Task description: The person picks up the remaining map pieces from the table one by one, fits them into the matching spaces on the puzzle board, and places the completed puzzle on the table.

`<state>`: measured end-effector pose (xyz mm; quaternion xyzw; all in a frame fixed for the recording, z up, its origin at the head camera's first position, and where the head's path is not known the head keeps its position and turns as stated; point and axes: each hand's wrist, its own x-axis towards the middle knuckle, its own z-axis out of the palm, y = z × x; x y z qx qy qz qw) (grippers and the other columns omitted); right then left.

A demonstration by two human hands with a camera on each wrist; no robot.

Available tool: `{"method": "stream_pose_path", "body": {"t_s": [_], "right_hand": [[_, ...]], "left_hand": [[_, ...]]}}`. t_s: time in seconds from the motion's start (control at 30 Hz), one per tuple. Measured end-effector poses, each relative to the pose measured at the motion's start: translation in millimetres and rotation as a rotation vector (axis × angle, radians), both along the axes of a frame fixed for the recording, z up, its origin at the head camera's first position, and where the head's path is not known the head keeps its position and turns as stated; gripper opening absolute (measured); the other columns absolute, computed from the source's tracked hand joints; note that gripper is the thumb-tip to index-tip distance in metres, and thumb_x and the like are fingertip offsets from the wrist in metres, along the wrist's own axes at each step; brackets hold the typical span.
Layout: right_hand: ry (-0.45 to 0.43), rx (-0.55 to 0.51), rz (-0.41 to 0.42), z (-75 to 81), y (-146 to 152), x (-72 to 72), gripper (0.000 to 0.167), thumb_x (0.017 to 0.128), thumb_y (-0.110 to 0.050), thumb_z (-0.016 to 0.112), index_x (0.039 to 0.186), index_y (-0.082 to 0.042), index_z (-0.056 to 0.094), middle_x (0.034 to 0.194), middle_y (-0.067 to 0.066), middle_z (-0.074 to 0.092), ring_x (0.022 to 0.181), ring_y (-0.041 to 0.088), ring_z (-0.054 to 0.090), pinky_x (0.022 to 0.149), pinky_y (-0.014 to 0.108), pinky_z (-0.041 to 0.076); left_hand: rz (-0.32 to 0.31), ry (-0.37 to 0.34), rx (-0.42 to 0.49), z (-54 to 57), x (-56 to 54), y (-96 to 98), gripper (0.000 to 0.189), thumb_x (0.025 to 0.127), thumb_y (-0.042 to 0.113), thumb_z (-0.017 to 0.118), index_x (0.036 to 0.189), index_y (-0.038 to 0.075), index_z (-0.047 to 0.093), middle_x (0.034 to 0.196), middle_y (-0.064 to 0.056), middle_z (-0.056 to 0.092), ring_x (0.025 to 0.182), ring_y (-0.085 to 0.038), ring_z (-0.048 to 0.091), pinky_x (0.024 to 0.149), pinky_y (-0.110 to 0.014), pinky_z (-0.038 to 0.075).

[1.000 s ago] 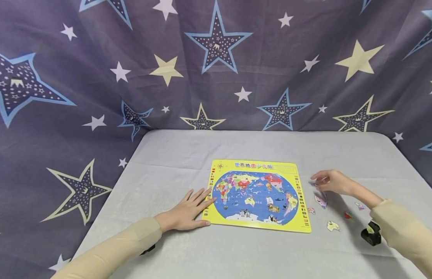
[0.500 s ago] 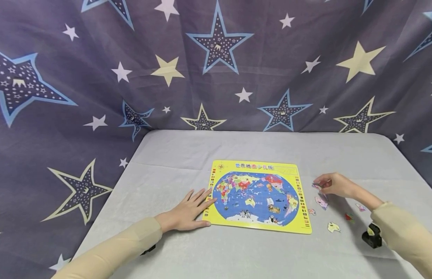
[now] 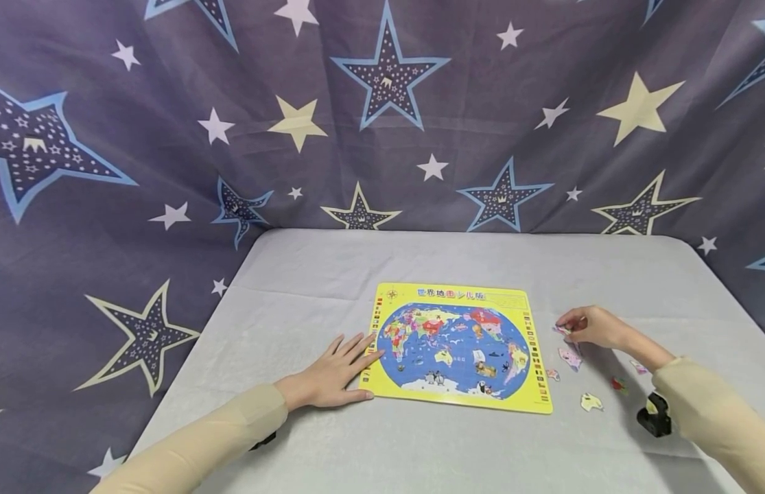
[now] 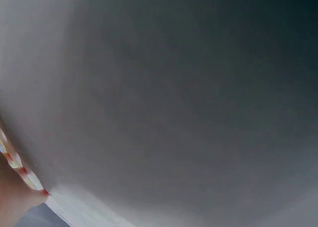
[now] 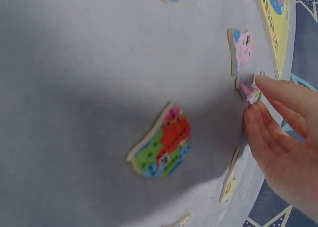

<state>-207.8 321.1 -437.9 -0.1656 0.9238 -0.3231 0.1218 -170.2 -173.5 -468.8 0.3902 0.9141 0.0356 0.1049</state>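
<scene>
puzzle piece (image 5: 248, 91) is pinched by the right hand (image 3: 595, 327), near the right side of the yellow map board (image 3: 518, 404); i see the left hand (image 3: 329, 375) spread on its left edge. faintly creased grey cloth (image 3: 308, 267) lies beneath, purple star-printed fabric (image 3: 357, 161) hanging behind.

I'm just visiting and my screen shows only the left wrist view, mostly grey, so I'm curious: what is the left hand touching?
Observer: The left hand rests with its fingertips on a yellow-bordered world map board.
Visitor: And the other hand?
Observer: The right hand holds a small colourful piece between thumb and fingers.
Visitor: Any more pieces?
Observer: Yes, a pale yellow piece lies to the board's right.
</scene>
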Motion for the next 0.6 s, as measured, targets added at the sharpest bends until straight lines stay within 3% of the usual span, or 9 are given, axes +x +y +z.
{"method": "stream_pose_path", "body": {"t_s": [0.6], "right_hand": [[-0.024, -0.008, -0.067, -6.5, 0.1, -3.0, 0.021, 0.074, -0.002, 0.066, 0.092, 0.008, 0.063, 0.075, 0.003, 0.057, 0.063, 0.007, 0.045, 0.055, 0.020, 0.040]], "left_hand": [[0.002, 0.017, -0.010, -1.7, -0.6, -0.3, 0.074, 0.083, 0.068, 0.026, 0.143, 0.028, 0.011, 0.149, -0.001, -0.002, 0.135, -0.023, 0.001, 0.105, -0.050, 0.004]]}}
